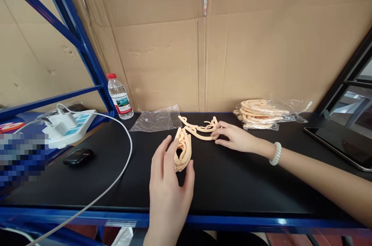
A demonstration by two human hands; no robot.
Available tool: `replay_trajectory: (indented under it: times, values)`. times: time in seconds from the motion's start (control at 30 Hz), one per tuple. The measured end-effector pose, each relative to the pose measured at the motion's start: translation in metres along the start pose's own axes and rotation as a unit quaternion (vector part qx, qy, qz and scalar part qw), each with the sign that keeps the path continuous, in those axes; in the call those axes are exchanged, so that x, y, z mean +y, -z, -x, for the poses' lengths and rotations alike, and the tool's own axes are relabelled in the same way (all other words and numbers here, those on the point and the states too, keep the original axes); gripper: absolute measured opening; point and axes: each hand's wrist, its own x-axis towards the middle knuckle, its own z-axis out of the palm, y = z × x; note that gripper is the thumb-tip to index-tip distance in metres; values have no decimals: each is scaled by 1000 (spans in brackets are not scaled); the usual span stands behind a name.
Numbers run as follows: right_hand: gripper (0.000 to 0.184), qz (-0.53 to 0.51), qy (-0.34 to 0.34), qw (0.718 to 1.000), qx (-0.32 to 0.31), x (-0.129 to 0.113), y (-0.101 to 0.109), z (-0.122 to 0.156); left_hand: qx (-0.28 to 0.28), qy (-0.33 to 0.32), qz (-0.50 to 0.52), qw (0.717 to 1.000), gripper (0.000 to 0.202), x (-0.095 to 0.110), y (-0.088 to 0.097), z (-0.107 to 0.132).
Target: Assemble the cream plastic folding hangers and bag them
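My left hand point(171, 184) is curled around a small stack of peach folding hangers point(186, 153), fingers along its left side and thumb by its lower right. The stack is folded into a narrow loop shape. Just beyond it, an opened-out folding hanger point(200, 134) of the same colour lies on the black tabletop. My right hand point(232, 137) pinches that hanger's right end between thumb and fingers. Another spread hanger point(193, 125) lies directly behind and overlaps it, so I cannot tell fully where one ends.
A crumpled clear plastic bag point(155, 119) and a water bottle point(119, 98) stand back left. Bagged hangers point(261, 112) lie back right, near a tablet point(343, 147). At left are a black mouse-like object point(78, 157), a power strip point(83, 123) and a white cable point(129, 156).
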Motion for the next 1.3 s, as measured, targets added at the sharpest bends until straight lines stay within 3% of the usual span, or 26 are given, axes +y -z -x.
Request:
replay_trajectory:
  times: [0.1, 0.2, 0.27, 0.4, 0.5, 0.63, 0.73, 0.83, 0.93, 1.1, 1.23, 1.3]
  values:
    - [14, 36, -5, 999, 14, -1, -6, 24, -16, -18, 116, 993, 42, 24, 2, 18]
    - [12, 60, -17, 998, 22, -8, -8, 40, -119, 33, 238, 963, 45, 43, -3, 34]
    - [9, 70, -27, 997, 20, -14, -6, 47, -190, 61, 267, 943, 47, 49, -5, 37]
    - [10, 103, -103, 987, 63, -18, 8, 51, -271, 58, 223, 935, 50, 46, -11, 26]
    - [23, 131, -215, 963, 100, -14, 23, 43, -295, -2, 114, 948, 58, 41, -19, 13]
    - [43, 129, -326, 934, 68, -12, 25, 30, -339, -32, -15, 940, 65, 46, -33, 1]
    - [38, 89, -361, 927, 50, -14, 14, 25, -379, -41, -29, 924, 64, 54, -40, 0]
    - [25, 13, -384, 923, 25, -11, 6, 25, -377, -57, -21, 924, 60, 59, -40, 0]
    - [25, -83, -400, 913, 13, -8, 5, 28, -376, -68, 0, 924, 56, 59, -39, 0]
    - [19, -249, -366, 895, 52, -22, 12, 40, -361, -67, 84, 926, 53, 52, -39, 1]
    - [20, -343, -303, 881, 120, -45, 20, 63, -278, 23, 239, 930, 62, 47, -40, 4]
    - [23, -366, -275, 876, 151, -54, 22, 79, -249, 114, 345, 898, 66, 46, -38, 6]
